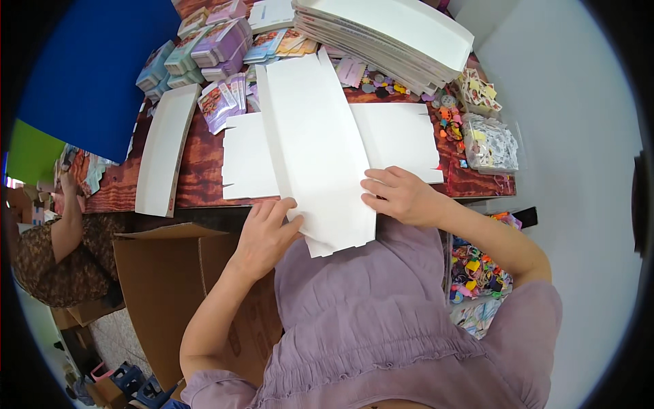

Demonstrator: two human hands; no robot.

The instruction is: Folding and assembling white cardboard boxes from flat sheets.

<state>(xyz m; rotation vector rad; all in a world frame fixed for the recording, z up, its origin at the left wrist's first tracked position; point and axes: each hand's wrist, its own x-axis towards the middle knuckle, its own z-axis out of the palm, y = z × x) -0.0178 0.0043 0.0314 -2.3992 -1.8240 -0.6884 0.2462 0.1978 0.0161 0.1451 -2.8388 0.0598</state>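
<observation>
A long white cardboard tray [317,129] lies lengthwise in front of me, its long sides partly folded up and its near end reaching past the table edge. My left hand [267,235] grips its left side close to the near corner, fingertips curled over the edge. On the opposite side, my right hand [400,196] holds the right edge, fingers bent over it and the thumb hidden. Beneath the tray, flat white cardboard sheets [402,140] with notched edges stick out left and right. To the left lies another white tray [167,150] with raised sides.
A tall stack of white trays [409,34] stands at the back right. Bundled card packs [218,44] pile up at the back left. Small colourful pieces and a clear tub [492,143] sit at right. An open carton [163,293] is below left; a person's arm [66,211] shows at far left.
</observation>
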